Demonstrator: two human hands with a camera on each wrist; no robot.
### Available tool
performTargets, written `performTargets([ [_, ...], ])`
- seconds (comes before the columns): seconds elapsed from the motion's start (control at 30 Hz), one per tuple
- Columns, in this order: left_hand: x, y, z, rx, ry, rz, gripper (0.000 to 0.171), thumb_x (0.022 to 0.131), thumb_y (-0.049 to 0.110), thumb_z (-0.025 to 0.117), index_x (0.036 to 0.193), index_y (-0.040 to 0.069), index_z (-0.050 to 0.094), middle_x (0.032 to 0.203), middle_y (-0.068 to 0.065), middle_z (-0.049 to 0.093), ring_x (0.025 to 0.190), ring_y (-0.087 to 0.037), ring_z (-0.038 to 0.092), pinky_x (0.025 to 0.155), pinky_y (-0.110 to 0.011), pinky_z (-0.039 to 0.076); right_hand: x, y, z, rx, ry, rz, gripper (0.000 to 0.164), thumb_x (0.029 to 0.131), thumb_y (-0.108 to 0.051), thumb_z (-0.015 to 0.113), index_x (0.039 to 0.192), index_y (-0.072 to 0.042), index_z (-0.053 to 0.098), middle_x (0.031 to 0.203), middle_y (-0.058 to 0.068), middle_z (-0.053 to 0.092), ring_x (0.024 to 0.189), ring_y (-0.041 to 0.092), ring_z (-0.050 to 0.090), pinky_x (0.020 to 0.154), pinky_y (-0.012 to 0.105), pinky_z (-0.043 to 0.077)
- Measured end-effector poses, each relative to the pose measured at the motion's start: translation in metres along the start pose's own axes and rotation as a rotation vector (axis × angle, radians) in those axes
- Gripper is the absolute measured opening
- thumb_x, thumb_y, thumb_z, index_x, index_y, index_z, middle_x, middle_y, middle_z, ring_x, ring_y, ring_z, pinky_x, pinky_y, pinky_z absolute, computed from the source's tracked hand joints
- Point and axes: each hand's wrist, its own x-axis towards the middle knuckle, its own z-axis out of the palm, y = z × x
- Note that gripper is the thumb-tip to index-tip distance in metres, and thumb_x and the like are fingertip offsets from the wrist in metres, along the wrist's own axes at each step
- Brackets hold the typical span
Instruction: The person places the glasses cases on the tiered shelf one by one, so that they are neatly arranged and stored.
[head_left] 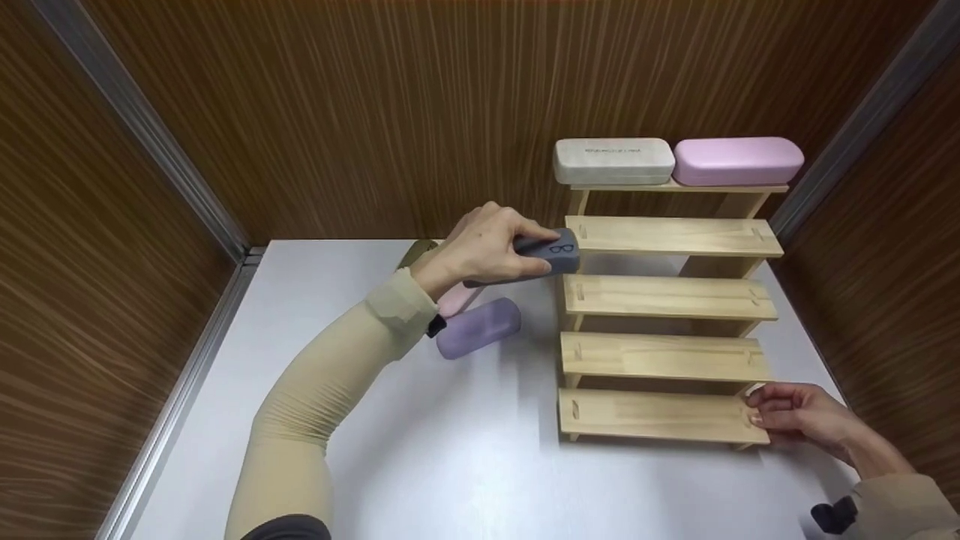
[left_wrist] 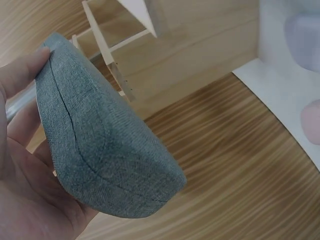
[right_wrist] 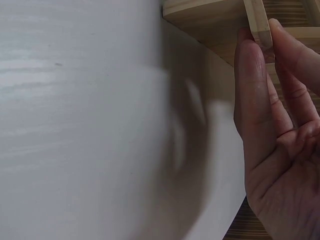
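My left hand [head_left: 484, 244] grips a grey-blue glasses case [head_left: 562, 253] with a small glasses print on its end. The case is held beside the left end of the wooden tiered rack's [head_left: 667, 353] upper boards. In the left wrist view, the fabric-textured case [left_wrist: 100, 130] lies between thumb and fingers. My right hand [head_left: 806, 416] pinches the right end of the rack's lowest board. The right wrist view shows thumb and fingers on either side of that board end [right_wrist: 259, 22]. On the top board stand a whitish glasses case [head_left: 615, 163] and a pink glasses case [head_left: 739, 162], side by side.
On the white table [head_left: 420, 442], left of the rack, lies a purple glasses case [head_left: 480, 328]. Behind it are a pale pink case [head_left: 456, 301] and an olive case [head_left: 415, 253], both partly hidden by the left arm. Wood-grain walls [head_left: 360, 112] enclose the table.
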Motion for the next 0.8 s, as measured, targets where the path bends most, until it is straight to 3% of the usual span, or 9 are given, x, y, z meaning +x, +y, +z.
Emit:
performTargets([
  [0.47, 0.04, 0.033, 0.008, 0.123, -0.024, 0.053, 0.048, 0.103, 0.045, 0.077, 0.15, 0.034, 0.073, 0.139, 0.004, 0.082, 0.094, -0.017, 0.063, 0.073, -0.029, 0.044, 0.0, 0.0, 0.001, -0.008, -0.004, -0.005, 0.035, 0.109, 0.002, 0.065, 0.115, -0.029, 0.081, 0.101, -0.014, 0.084, 0.09, 0.002, 0.079, 0.077, 0.023, 0.067],
  [0.8, 0.074, 0.065, 0.021, 0.15, -0.072, 0.043, 0.051, 0.108, 0.048, 0.072, 0.158, 0.036, 0.065, 0.144, 0.004, 0.078, 0.101, -0.013, 0.059, 0.081, -0.027, 0.044, -0.001, -0.001, 0.0, -0.021, 0.018, 0.01, 0.033, 0.109, 0.001, 0.066, 0.113, -0.029, 0.081, 0.101, -0.014, 0.083, 0.091, 0.003, 0.079, 0.078, 0.025, 0.068],
])
